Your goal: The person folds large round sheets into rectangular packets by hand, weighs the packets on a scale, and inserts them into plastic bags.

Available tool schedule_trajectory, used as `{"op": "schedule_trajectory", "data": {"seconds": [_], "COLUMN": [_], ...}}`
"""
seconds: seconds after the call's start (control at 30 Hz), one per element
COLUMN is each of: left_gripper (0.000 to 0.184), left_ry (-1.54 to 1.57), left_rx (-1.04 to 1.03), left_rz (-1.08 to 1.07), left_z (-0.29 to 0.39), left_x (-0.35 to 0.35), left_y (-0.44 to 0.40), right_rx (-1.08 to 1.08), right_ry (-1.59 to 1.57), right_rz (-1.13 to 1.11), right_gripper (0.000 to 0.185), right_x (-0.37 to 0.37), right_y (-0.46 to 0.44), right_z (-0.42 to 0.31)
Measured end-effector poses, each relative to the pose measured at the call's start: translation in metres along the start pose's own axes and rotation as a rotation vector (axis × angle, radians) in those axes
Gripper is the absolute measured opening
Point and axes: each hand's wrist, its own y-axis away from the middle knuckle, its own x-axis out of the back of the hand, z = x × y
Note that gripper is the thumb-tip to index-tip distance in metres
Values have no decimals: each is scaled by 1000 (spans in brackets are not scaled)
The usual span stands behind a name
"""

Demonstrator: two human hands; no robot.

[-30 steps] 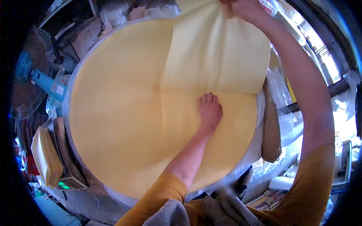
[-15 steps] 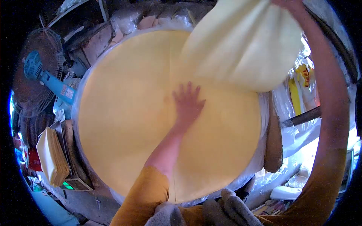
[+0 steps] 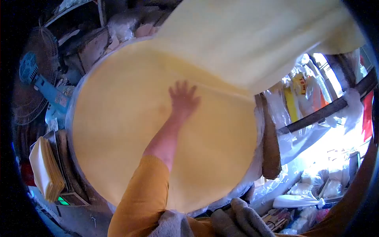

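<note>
My left hand lies palm down, fingers spread, on a large round pale yellow stack of thin sheets. Beyond it, a pale yellow sheet is raised off the far right of the stack and stretches past the upper edge of view. My right hand is out of view; only part of my right arm shows, dim, along the right edge. What grips the raised sheet is hidden. Clear plastic lines the stack's rim.
A blue fan stands at left. Below it, folded pale yellow sheets rest on a scale with a green display. A brown board and a dark bar lie at right, near plastic bags.
The raised sheet has spread farther right and up, and my right hand has left the view. My left hand stays flat on the stack while the view has shifted slightly.
</note>
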Motion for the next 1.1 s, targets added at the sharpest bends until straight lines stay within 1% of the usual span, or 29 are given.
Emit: {"op": "schedule_trajectory", "data": {"seconds": [0.17, 0.27, 0.33, 0.37, 0.4, 0.5, 0.53, 0.57, 0.6, 0.63, 0.67, 0.73, 0.8, 0.9, 0.97, 1.0, 1.1], "left_gripper": [57, 57, 62, 64, 66, 71, 73, 76, 81, 86, 91, 102, 112, 119, 123, 125, 127], "left_ry": [10, 152, 591, 833, 1073, 1839, 2072, 2287, 1779, 1249, 705, 1467, 1411, 1455, 1572, 1626, 1644], "left_rx": [16, -28, -393, -421, -440, 42, 221, 418, 107, -158, -389, -398, -708, -862, -987, -1038, -985], "left_rz": [-101, -127, -633, -707, -802, -429, -270, -91, -81, -70, -59, -482, -546, -777, -801, -801, -822], "left_z": [-4, -9, -21, -23, -23, 24, 44, 56, 63, 67, 72, 95, 112, 138, 160, 167, 184], "left_x": [9, 20, 3, -7, -3, 90, 117, 130, 115, 85, 69, 127, 145, 151, 145, 144, 160], "left_y": [-2, -7, -69, -81, -89, -66, -60, -56, -57, -61, -62, -7, 50, 124, 161, 174, 209], "right_rx": [-26, -56, -82, -95, -110, -142, -151, -162, -161, -169, -170, -177, -178, -172, -168, -157, -85], "right_ry": [-53, -82, -94, -97, -98, -106, -104, -100, -107, -105, -111, -92, -69, -17, 24, 45, 145], "right_rz": [-61, -98, -113, -119, -121, -127, -126, -126, -123, -123, -111, -87, -56, -7, 31, 51, 122], "right_gripper": [20, 21, 21, 21, 21, 21, 21, 21, 21, 21, 21, 22, 22, 22, 22, 22, 23], "right_x": [23, 35, 45, 51, 55, 70, 76, 83, 86, 92, 98, 114, 132, 166, 193, 210, 263], "right_y": [58, 98, 123, 134, 144, 177, 184, 193, 203, 210, 217, 225, 233, 241, 246, 246, 238], "right_z": [-6, -13, -15, -15, -16, -18, -19, -20, -24, -24, -27, -27, -27, -24, -25, -25, -26]}}
